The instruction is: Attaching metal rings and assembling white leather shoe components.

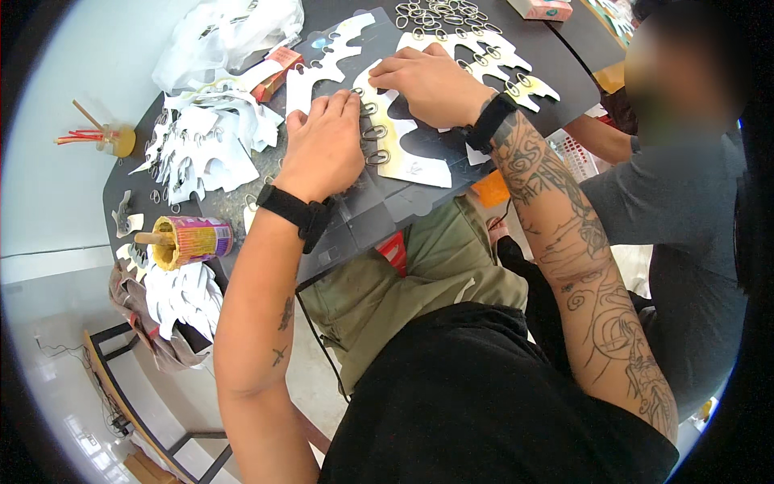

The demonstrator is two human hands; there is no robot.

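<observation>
A white scalloped piece [395, 149], smeared with yellow glue, lies on the dark table before me. Oval metal rings [375, 133] sit along its left edge. My left hand [324, 143] is beside that edge, fingers bent and close together, tips near the uppermost ring; what they pinch is hidden. At the piece's upper end is my right hand [435, 87], its fingers closed down on the edge and its thumb out of sight. Beyond the left hand another white scalloped strip [322, 68] with rings lies flat. More glued pieces with rings [492, 60] are past my right hand.
Loose rings [439, 14] lie at the far edge. Left are a heap of white pieces [214, 145], a plastic bag [230, 40], a glue tin [193, 240] with a brush and a jar [117, 139] with sticks. A person [685, 177] sits close on the right.
</observation>
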